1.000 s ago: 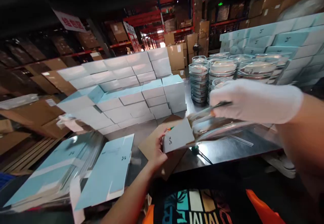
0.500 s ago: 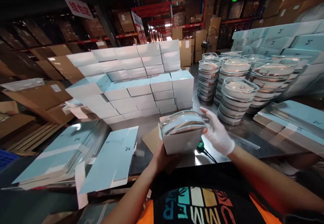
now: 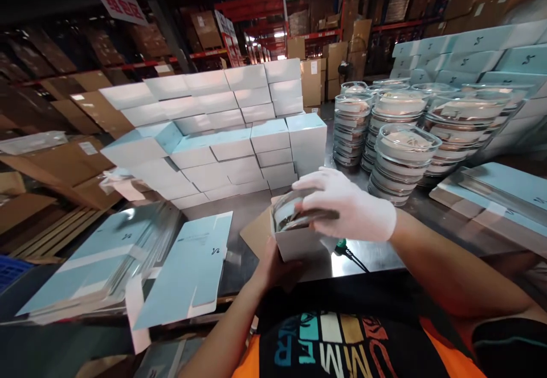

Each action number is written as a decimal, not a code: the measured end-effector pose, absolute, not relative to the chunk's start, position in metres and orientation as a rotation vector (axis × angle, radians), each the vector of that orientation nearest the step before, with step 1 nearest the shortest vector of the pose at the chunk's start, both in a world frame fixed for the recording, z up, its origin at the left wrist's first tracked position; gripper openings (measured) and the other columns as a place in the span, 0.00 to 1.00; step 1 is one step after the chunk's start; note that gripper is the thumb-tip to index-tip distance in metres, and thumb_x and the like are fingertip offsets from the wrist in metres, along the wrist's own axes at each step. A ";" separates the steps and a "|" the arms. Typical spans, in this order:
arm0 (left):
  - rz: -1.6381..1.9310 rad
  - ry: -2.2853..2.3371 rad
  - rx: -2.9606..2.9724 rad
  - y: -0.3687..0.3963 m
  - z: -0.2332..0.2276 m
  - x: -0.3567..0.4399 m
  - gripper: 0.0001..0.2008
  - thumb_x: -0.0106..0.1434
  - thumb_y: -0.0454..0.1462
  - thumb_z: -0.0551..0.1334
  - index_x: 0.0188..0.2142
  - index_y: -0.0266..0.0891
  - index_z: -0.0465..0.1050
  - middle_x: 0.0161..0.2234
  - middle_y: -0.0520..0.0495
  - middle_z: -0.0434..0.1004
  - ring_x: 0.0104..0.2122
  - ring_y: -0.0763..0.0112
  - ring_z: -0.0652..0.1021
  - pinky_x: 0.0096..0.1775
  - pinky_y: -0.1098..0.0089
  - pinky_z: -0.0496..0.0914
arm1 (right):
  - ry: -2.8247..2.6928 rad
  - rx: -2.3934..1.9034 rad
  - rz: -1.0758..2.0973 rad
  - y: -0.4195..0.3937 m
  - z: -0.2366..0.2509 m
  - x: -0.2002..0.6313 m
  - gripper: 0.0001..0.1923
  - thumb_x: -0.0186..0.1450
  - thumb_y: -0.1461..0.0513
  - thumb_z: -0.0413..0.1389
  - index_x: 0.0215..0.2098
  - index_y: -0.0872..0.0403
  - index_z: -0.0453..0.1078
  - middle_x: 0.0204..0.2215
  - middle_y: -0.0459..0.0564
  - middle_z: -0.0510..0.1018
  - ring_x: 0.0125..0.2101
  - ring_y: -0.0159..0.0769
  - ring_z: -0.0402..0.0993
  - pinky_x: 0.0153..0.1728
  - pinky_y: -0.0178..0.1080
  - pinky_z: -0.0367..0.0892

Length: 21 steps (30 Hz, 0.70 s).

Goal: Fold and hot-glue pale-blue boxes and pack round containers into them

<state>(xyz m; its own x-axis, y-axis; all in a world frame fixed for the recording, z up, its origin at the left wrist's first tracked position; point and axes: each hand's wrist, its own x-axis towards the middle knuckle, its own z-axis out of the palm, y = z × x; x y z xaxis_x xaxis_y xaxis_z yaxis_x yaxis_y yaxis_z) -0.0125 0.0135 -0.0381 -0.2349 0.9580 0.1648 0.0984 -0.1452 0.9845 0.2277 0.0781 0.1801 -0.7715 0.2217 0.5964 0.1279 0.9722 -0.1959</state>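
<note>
My bare left hand [image 3: 273, 267] grips the lower left corner of a small white cardboard box [image 3: 301, 247], which tilts open-topped above the metal table. Inside the box sits a round clear glass dish [image 3: 287, 210] with a shiny rim, its upper edge showing above the cardboard. My right hand [image 3: 352, 207], in a white glove, reaches over the box's opening, its fingers curled on the dish. That hand hides the right side of the glass. Under the box, a brown cardboard piece [image 3: 255, 234] lies on the table.
Stacked white boxes [image 3: 239, 170] form a wall at the back. Several stacks of round glass dishes [image 3: 404, 161] stand right of centre. Flat blue cartons [image 3: 188, 264] lie at left, more [image 3: 499, 195] at right. A green plug with black cable [image 3: 342, 247] is near the front edge.
My right hand has moved left from beside the box onto the glass dish, its fingers now curled over it. The dish appears tipped differently in the box. My left hand keeps its hold.
</note>
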 end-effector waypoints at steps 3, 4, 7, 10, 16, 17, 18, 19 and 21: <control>1.378 1.403 1.360 0.015 -0.044 -0.014 0.39 0.36 0.36 0.85 0.51 0.42 0.82 0.52 0.37 0.82 0.57 0.35 0.77 0.63 0.38 0.68 | -2.539 -0.307 0.052 0.075 0.176 0.228 0.18 0.68 0.49 0.65 0.52 0.46 0.81 0.66 0.61 0.76 0.68 0.67 0.68 0.67 0.77 0.54; 1.364 1.420 1.378 0.016 -0.047 -0.014 0.38 0.37 0.36 0.85 0.51 0.41 0.82 0.51 0.37 0.82 0.57 0.35 0.77 0.62 0.39 0.69 | -2.486 -0.360 0.067 0.074 0.171 0.233 0.20 0.69 0.47 0.64 0.56 0.45 0.80 0.68 0.60 0.73 0.70 0.67 0.65 0.68 0.77 0.52; 1.366 1.457 1.378 0.015 -0.053 -0.015 0.38 0.35 0.35 0.85 0.48 0.40 0.81 0.49 0.38 0.81 0.57 0.34 0.76 0.61 0.40 0.69 | -2.176 -0.468 0.239 0.076 0.147 0.253 0.26 0.73 0.46 0.60 0.66 0.39 0.73 0.73 0.56 0.67 0.72 0.60 0.64 0.71 0.70 0.58; 1.418 1.441 1.346 0.011 -0.056 -0.015 0.41 0.34 0.37 0.86 0.50 0.40 0.79 0.51 0.37 0.79 0.59 0.35 0.75 0.63 0.42 0.69 | -1.868 -0.578 0.408 0.074 0.106 0.268 0.28 0.73 0.42 0.57 0.68 0.37 0.70 0.72 0.55 0.69 0.71 0.59 0.65 0.70 0.67 0.62; 1.768 1.346 1.582 0.004 -0.024 -0.009 0.35 0.50 0.56 0.80 0.52 0.41 0.80 0.55 0.35 0.78 0.61 0.39 0.75 0.64 0.45 0.69 | -1.771 -0.617 0.826 0.057 0.037 0.251 0.42 0.62 0.31 0.62 0.65 0.43 0.74 0.68 0.59 0.73 0.70 0.62 0.66 0.70 0.64 0.63; 1.787 1.316 1.694 0.005 -0.016 -0.005 0.30 0.55 0.59 0.76 0.47 0.41 0.82 0.51 0.36 0.80 0.60 0.41 0.76 0.63 0.45 0.69 | -1.739 -0.607 0.904 0.056 0.034 0.243 0.42 0.63 0.31 0.60 0.64 0.46 0.75 0.65 0.60 0.75 0.68 0.61 0.69 0.69 0.62 0.64; 1.802 1.293 1.783 0.007 -0.009 -0.001 0.28 0.60 0.62 0.71 0.41 0.41 0.83 0.47 0.37 0.81 0.57 0.42 0.77 0.61 0.46 0.71 | -1.680 -0.623 0.973 0.056 0.034 0.234 0.41 0.65 0.31 0.58 0.63 0.48 0.75 0.62 0.61 0.78 0.64 0.59 0.74 0.67 0.61 0.68; 1.820 1.291 1.822 0.008 -0.004 0.004 0.27 0.64 0.62 0.67 0.38 0.40 0.83 0.43 0.38 0.82 0.55 0.45 0.78 0.59 0.48 0.73 | -1.609 -0.663 1.021 0.056 0.035 0.224 0.38 0.67 0.33 0.57 0.61 0.50 0.76 0.57 0.60 0.80 0.59 0.57 0.78 0.63 0.58 0.72; 1.934 1.325 1.745 0.012 -0.001 0.013 0.27 0.70 0.61 0.62 0.43 0.40 0.82 0.45 0.38 0.82 0.52 0.50 0.80 0.54 0.54 0.76 | -1.462 -0.799 1.029 0.059 0.038 0.206 0.29 0.69 0.40 0.59 0.56 0.51 0.76 0.51 0.57 0.83 0.51 0.52 0.80 0.55 0.53 0.76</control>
